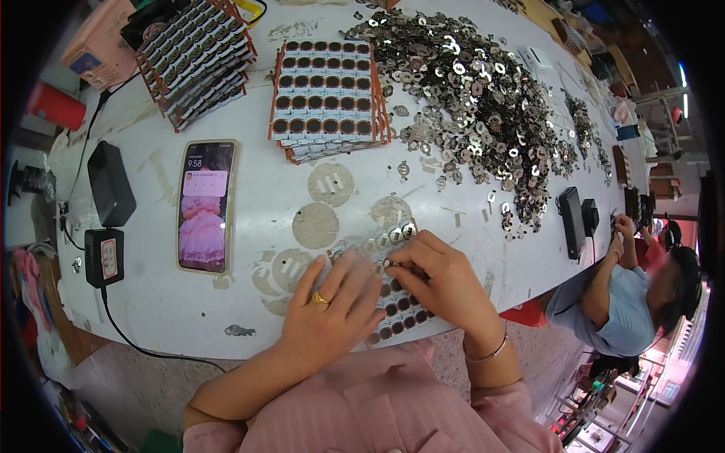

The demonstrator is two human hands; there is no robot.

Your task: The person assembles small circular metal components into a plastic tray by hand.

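A sheet of round dark components (400,313) in rows lies at the table's near edge, with shiny metal discs (393,235) on its far rows. My left hand (332,302), a gold ring on one finger, rests over the sheet's left part. Its fingers are stretched out and slightly blurred, and they hide some of the sheet. My right hand (442,279) pinches a small metal disc (388,263) between thumb and forefinger, just above the sheet.
A big heap of loose metal discs (483,98) spreads over the far right. Stacked component sheets (325,98) stand ahead, and another stack (196,64) sits far left. A phone (206,208) and black adapter (104,257) lie left. Another person (615,302) works at right.
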